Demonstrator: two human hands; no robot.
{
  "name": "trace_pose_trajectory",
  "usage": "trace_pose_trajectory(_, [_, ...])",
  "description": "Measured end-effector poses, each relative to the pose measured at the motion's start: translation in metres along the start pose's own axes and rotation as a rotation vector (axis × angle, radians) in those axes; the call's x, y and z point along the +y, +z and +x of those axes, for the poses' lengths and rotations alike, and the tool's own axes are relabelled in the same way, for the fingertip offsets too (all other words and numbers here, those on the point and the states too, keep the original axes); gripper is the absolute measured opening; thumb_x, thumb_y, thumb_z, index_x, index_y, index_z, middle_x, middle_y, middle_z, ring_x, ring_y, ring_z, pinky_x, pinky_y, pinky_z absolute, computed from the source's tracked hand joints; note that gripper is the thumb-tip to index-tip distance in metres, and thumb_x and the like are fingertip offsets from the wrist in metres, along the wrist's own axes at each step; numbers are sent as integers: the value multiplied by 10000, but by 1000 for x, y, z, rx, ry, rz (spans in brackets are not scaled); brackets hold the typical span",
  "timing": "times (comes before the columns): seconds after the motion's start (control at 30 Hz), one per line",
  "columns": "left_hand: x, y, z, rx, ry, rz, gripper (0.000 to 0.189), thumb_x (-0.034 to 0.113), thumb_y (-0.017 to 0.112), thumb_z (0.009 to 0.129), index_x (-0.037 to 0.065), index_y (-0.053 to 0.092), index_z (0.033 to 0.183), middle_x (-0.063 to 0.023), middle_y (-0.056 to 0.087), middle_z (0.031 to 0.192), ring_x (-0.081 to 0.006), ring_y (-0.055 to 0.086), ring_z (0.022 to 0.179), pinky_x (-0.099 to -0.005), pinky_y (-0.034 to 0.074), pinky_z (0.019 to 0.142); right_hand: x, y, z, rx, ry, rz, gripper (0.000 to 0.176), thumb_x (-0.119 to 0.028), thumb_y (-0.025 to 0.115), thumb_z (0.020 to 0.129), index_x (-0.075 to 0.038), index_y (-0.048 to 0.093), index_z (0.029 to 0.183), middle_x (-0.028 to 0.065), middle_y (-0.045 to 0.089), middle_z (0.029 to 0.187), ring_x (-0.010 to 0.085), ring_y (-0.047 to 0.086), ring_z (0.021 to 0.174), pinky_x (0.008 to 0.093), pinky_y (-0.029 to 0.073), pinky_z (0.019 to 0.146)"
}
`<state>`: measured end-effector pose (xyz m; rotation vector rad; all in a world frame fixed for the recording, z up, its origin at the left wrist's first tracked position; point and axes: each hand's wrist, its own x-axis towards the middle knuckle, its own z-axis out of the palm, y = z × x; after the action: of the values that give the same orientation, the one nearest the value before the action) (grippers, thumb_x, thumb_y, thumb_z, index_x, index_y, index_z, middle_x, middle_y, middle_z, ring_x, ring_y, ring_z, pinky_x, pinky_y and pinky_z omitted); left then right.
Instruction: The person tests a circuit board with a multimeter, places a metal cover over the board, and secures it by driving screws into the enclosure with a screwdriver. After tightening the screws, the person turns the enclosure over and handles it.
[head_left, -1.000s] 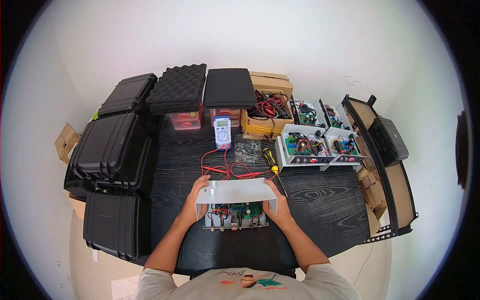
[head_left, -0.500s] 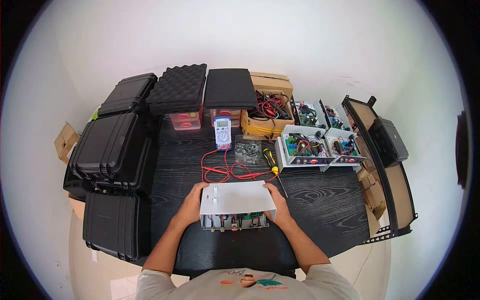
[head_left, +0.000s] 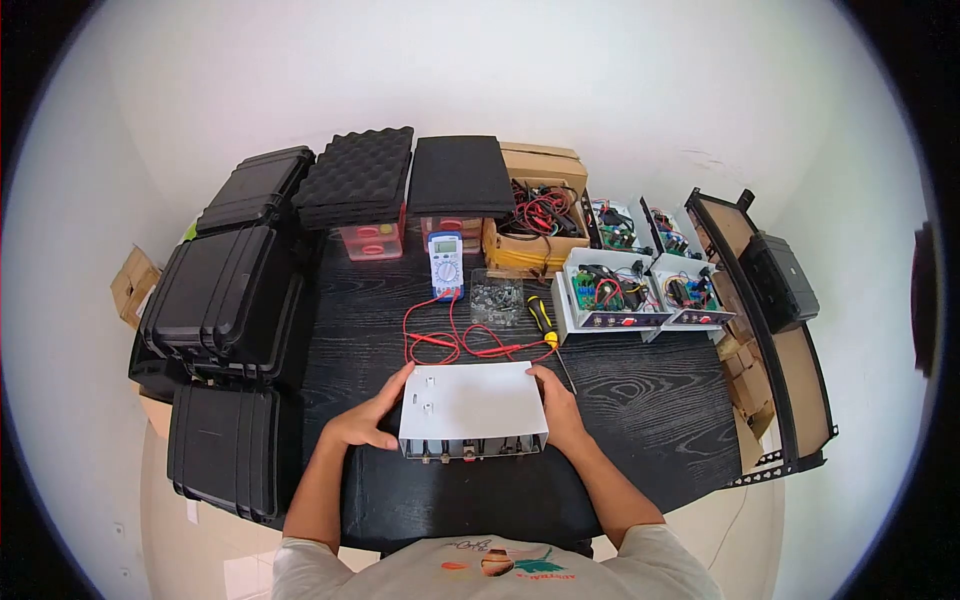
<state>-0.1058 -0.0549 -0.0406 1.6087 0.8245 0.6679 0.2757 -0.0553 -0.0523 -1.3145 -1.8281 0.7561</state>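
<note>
A white metal enclosure point(head_left: 475, 402) rests at the near edge of the table, its cover lying over the top and its near side showing connectors and wires. At its left end is my left hand point(head_left: 372, 415), fingers along the side and thumb spread toward the near corner. My right hand point(head_left: 562, 408) grips the right end, with fingertips at the far corner. Just beyond the enclosure lie red test leads point(head_left: 480, 350) joined to a multimeter point(head_left: 446, 266). A yellow and black screwdriver point(head_left: 543, 322) lies beside a clear tray of screws point(head_left: 497, 300).
Black hard cases point(head_left: 210, 290) are stacked at the left. Foam sheets point(head_left: 460, 175) lie on red drawers at the back, near a cardboard box of cables point(head_left: 540, 215). Several open enclosures with circuit boards point(head_left: 612, 290) stand back right, beside a black metal rack point(head_left: 775, 390).
The cover has come down lower over the enclosure, hiding more of the inside. My left hand has shifted slightly outward, its thumb now spread. My right hand stays at the right end.
</note>
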Motion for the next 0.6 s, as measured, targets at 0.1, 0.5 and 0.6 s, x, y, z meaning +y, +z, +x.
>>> trace_pose_trajectory(0.1, [6, 4, 1, 29, -39, 73, 1617, 608, 1011, 478, 115, 104, 1723, -218, 230, 1738, -361, 178, 1631, -512, 136, 1316, -4, -6, 1, -44, -47, -20, 647, -45, 806, 853, -74, 510, 1428, 195, 609, 1396, 350, 682, 1224, 409, 566, 1020])
trace_pose_trajectory(0.5, [19, 5, 0, 35, -5, 135, 1444, 272, 1039, 526, 75, 205, 1688, -196, 297, 1667, -359, 300, 1568, -496, 246, 1299, 7, -36, 3, -496, -1, 477, 1074, 148, 745, 796, -156, 239, 1693, 142, 241, 1676, 326, 296, 1583, 486, 332, 1287])
trace_pose_trajectory(0.6, [21, 7, -1, 33, -7, 171, 1527, 246, 1055, 450, 90, 177, 1690, -191, 331, 1663, -355, 328, 1559, -511, 239, 1303, 15, -36, 3, -532, -29, 490, 1124, 144, 744, 779, -160, 193, 1710, 142, 203, 1699, 327, 227, 1612, 495, 298, 1299])
